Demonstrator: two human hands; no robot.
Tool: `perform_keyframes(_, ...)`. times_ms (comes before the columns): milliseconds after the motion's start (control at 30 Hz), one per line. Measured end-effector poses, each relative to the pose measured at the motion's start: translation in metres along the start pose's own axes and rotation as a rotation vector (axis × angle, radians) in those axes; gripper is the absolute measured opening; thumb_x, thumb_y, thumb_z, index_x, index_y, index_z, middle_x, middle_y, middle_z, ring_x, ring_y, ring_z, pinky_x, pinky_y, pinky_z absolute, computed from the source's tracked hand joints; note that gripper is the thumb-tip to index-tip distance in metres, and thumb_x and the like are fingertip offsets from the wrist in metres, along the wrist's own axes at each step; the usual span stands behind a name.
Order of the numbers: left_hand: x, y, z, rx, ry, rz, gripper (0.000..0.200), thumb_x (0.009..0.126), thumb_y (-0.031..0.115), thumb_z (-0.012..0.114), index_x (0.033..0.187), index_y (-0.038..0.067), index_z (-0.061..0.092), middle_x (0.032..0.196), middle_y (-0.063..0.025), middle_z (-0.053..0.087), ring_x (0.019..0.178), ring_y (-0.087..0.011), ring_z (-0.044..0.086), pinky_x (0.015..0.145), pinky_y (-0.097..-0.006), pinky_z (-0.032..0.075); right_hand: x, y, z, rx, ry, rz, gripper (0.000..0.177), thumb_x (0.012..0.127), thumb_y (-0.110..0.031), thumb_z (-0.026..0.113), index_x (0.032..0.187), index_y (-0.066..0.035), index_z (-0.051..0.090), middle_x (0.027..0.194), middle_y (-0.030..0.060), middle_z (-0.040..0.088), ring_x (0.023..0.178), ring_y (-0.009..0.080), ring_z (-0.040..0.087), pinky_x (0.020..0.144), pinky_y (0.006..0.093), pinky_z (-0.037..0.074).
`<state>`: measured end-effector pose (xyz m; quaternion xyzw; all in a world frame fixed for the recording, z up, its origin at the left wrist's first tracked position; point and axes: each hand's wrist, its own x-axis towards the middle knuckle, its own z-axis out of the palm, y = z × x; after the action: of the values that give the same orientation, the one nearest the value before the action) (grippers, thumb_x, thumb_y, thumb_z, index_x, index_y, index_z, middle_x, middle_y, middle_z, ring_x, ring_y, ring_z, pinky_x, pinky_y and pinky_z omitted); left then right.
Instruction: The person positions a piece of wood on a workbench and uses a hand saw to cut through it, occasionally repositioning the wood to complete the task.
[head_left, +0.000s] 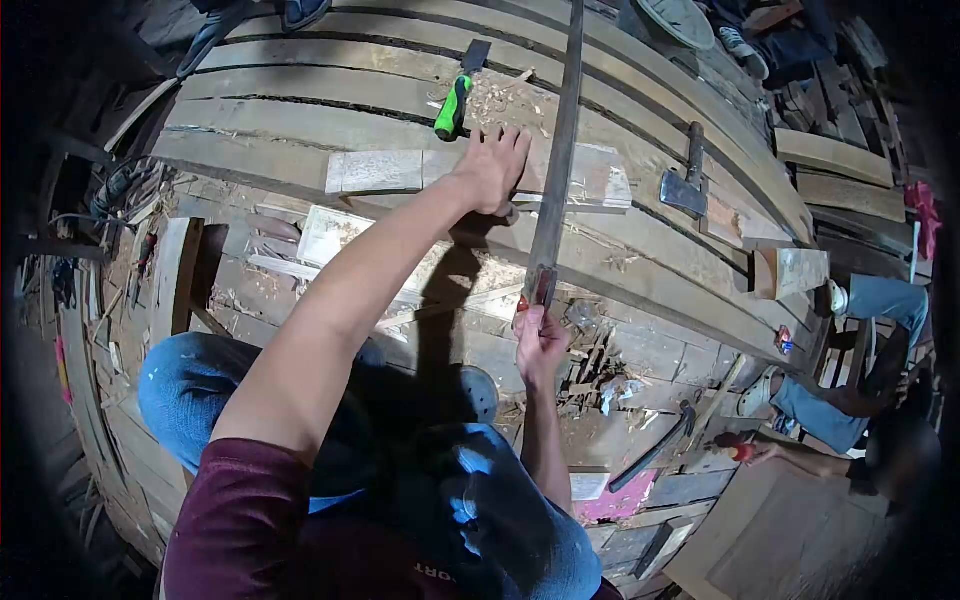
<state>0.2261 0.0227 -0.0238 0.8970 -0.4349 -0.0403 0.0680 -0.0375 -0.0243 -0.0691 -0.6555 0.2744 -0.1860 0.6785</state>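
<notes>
My right hand [541, 345] is closed around the handle of a long handsaw [562, 150], whose red-and-dark grip shows just above my fingers. The blade runs away from me across a pale wooden board [600, 180] on the slatted bench. To the left of the blade, my left hand [495, 168] lies over the board with its fingers stretched out past the far edge. The board's left end [375, 172] shows beyond my wrist. Just past my left fingertips rests a chisel [455, 105] with a bright green handle, wood shavings scattered beside it.
A hatchet [685, 190] lies on the bench at right, near a wooden block [792, 272]. Offcuts and a dark bar-like tool [650, 455] lie on the plank floor. Another person's hand [770, 455] holds a red-handled tool at lower right. Other people's feet are at the edges.
</notes>
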Motion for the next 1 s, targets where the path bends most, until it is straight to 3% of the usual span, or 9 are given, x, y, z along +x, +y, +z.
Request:
perform_keyframes(233, -0.001, 0.000, -0.005, -0.070, -0.050, -0.017, 0.102, 0.054, 0.029, 0.085, 0.133, -0.005, 0.031, 0.126, -0.0204, 0.043, 0.121, -0.0375, 0.041, 0.096, -0.0522, 0.037, -0.001, -0.014, 0.001, -0.043, -0.018, 0.071, 0.037, 0.096, -0.028, 0.056, 0.074, 0.001, 0.059, 0.061, -0.0032, 0.050, 0.055, 0.0043, 0.042, 0.049, 0.0218, 0.031)
perform_keyframes(700, -0.001, -0.001, 0.001, -0.022, -0.007, -0.004, 0.100, 0.053, 0.034, 0.085, 0.130, -0.004, 0.033, 0.122, -0.0195, 0.043, 0.118, -0.0357, 0.043, 0.093, -0.0502, 0.037, -0.003, -0.004, -0.004, -0.050, -0.009, 0.085, 0.034, 0.096, -0.025, 0.056, 0.087, 0.006, 0.065, 0.066, -0.0028, 0.053, 0.060, 0.0048, 0.046, 0.054, 0.0212, 0.036)
perform_keyframes(800, -0.001, 0.000, -0.002, -0.033, -0.021, -0.008, 0.100, 0.053, 0.034, 0.085, 0.130, -0.004, 0.034, 0.123, -0.0197, 0.043, 0.118, -0.0358, 0.043, 0.092, -0.0506, 0.037, -0.003, -0.007, -0.005, -0.087, -0.010, 0.080, 0.035, 0.096, -0.026, 0.056, 0.087, 0.007, 0.064, 0.068, -0.0028, 0.054, 0.062, 0.0047, 0.045, 0.055, 0.0210, 0.036)
perform_keyframes(900, -0.003, -0.001, 0.002, -0.013, 0.035, 0.005, 0.102, 0.053, 0.034, 0.085, 0.132, -0.004, 0.033, 0.124, -0.0202, 0.043, 0.118, -0.0361, 0.042, 0.092, -0.0507, 0.038, 0.002, -0.009, 0.000, -0.073, 0.038, 0.023, 0.036, 0.098, -0.028, 0.052, 0.069, -0.006, 0.052, 0.063, -0.0059, 0.046, 0.056, 0.0036, 0.037, 0.050, 0.0219, 0.027)
perform_keyframes(1000, -0.001, -0.001, -0.003, -0.039, -0.041, -0.009, 0.104, 0.053, 0.035, 0.085, 0.133, -0.004, 0.032, 0.125, -0.0206, 0.043, 0.118, -0.0363, 0.042, 0.092, -0.0514, 0.038, 0.006, -0.006, -0.003, -0.041, 0.024, 0.023, 0.037, 0.098, -0.028, 0.051, 0.069, -0.005, 0.052, 0.063, -0.0047, 0.047, 0.056, 0.0044, 0.038, 0.050, 0.0221, 0.027)
